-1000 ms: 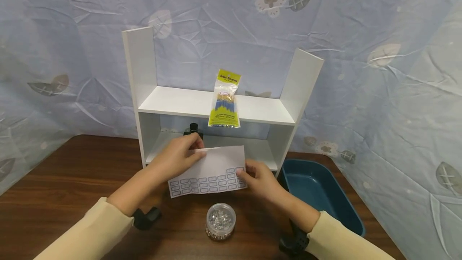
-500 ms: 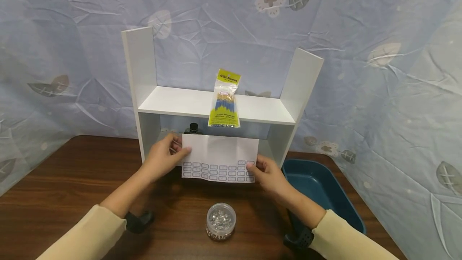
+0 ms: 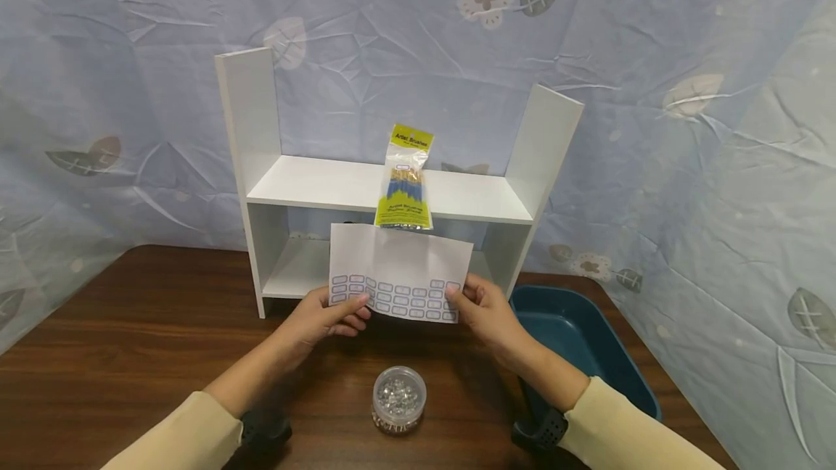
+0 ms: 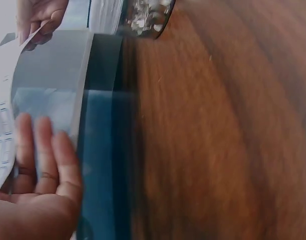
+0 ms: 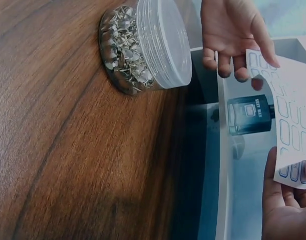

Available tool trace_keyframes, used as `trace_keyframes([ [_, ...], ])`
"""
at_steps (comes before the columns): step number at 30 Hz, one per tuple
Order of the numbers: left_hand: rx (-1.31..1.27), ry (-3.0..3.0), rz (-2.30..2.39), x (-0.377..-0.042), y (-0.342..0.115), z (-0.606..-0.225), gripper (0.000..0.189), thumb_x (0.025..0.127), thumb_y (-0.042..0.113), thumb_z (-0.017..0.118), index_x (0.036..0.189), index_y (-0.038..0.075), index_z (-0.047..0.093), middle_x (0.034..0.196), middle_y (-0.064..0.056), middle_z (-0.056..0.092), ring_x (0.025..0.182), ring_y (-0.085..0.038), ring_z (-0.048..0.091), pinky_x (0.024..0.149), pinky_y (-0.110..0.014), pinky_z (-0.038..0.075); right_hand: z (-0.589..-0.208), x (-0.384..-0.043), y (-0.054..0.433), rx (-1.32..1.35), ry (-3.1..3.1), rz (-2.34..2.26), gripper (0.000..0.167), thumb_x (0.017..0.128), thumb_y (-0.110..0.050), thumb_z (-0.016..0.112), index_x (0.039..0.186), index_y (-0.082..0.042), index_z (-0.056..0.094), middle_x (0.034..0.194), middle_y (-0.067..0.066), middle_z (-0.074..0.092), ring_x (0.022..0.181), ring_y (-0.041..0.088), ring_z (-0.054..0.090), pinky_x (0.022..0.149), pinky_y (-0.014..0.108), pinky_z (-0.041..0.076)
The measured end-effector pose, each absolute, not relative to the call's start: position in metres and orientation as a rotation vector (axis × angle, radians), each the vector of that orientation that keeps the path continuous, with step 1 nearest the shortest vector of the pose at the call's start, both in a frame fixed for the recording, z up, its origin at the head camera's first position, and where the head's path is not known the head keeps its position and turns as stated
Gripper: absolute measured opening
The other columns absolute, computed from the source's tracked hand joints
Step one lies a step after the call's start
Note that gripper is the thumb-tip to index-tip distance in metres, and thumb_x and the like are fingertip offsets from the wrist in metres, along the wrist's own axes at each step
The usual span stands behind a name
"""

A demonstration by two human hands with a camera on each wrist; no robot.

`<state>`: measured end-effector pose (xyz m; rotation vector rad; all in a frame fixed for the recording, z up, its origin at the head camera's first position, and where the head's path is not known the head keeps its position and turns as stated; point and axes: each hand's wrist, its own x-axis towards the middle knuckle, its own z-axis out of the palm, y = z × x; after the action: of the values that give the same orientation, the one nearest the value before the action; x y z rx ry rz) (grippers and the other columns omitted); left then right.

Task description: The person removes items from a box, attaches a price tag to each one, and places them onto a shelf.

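A white sheet of label stickers [image 3: 401,256], with rows of blue-outlined boxes along its lower part, is held up in front of the white shelf [image 3: 313,183]. My left hand [image 3: 326,318] pinches its lower left, thumb on the printed face and fingers behind and below. At the right edge, my right hand [image 3: 486,314] grips the sheet between thumb and fingers. In the left wrist view, several left fingers [image 4: 45,155] stretch out behind the paper. Below the sheet, a clear jar [image 5: 137,50] of shiny metal pins stands on the wooden table.
A pack of artist brushes [image 3: 406,183] lies over the upper shelf's front edge. On the lower shelf, a dark bottle [image 5: 252,114] marked "SEXY MAN" is mostly hidden by the sheet in the head view. A blue basin [image 3: 575,336] stands right of the shelf.
The sheet has risen and levelled, now covering most of the bottle. My left hand has gone from its upper left edge down to its lower left. The right hand keeps its grip.
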<state>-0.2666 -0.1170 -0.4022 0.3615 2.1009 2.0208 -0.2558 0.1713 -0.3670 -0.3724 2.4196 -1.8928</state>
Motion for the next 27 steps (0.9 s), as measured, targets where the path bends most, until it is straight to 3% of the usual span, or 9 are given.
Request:
trace_keyframes([
  [6, 0.245, 1.943, 2.179, -0.264, -0.111, -0.412, 0.017, 0.104, 0.024, 0.066, 0.109, 0.009, 0.070, 0.088, 0.007, 0.076, 0.084, -0.011, 0.071, 0.079, -0.026, 0.062, -0.366, -0.255, 0.171, -0.362, 2.388, -1.929, 0.036, 0.109, -0.007, 0.051, 0.142, 0.009, 0.054, 0.134, 0.029, 0.068, 0.108, 0.020, 0.076, 0.087, 0.026, 0.064],
  [13, 0.426, 1.962, 2.090, -0.254, -0.097, -0.414, 0.035, 0.104, 0.030, 0.065, 0.125, 0.001, 0.063, 0.110, -0.006, 0.080, 0.097, -0.017, 0.074, 0.087, -0.032, 0.062, -0.370, -0.255, 0.166, -0.442, 2.329, -1.912, 0.039, 0.109, -0.007, 0.053, 0.142, 0.013, 0.052, 0.134, 0.031, 0.066, 0.102, 0.010, 0.075, 0.086, 0.023, 0.062],
  [17, 0.526, 1.956, 2.101, -0.249, -0.087, -0.412, 0.039, 0.104, 0.027, 0.067, 0.130, -0.001, 0.060, 0.114, -0.005, 0.081, 0.100, -0.020, 0.076, 0.087, -0.037, 0.063, -0.371, -0.254, 0.162, -0.544, 2.319, -1.871, 0.038, 0.108, -0.005, 0.052, 0.139, 0.017, 0.052, 0.132, 0.037, 0.065, 0.096, 0.003, 0.073, 0.083, 0.021, 0.062],
  [27, 0.514, 1.857, 2.242, -0.245, -0.074, -0.408, 0.043, 0.106, 0.014, 0.062, 0.141, -0.006, 0.049, 0.121, 0.000, 0.078, 0.098, -0.007, 0.074, 0.082, -0.030, 0.063, -0.375, -0.252, 0.147, -0.638, 2.268, -1.827, 0.037, 0.107, -0.004, 0.054, 0.135, 0.021, 0.052, 0.125, 0.041, 0.066, 0.091, 0.003, 0.073, 0.083, 0.025, 0.063],
])
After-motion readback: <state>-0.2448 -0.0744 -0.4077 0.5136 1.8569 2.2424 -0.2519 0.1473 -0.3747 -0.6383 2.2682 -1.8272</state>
